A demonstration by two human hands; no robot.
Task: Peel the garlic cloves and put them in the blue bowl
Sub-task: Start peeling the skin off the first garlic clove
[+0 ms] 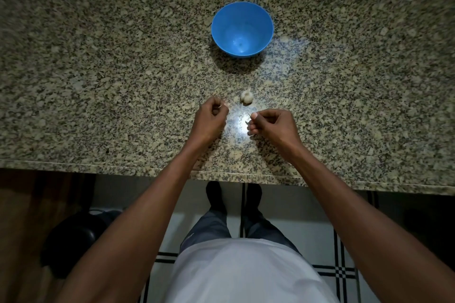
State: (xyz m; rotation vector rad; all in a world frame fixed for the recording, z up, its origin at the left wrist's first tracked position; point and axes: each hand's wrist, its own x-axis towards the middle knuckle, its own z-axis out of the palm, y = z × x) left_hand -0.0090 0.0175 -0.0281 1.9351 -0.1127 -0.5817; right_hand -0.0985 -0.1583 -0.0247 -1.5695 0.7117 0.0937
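On the speckled granite desk (98, 69), a garlic bulb (246, 97) lies near the middle, with the blue bowl (242, 29) well apart at its 12 o'clock, upright and holding nothing I can make out. At the bulb's 8 o'clock the left hand (209, 119) hovers with fingers curled, thumb and forefinger pinching what looks like a scrap of papery skin. At the bulb's 5 o'clock the right hand (270, 124) also has its fingers curled, pinching a small piece, possibly a clove, though it is too small to tell.
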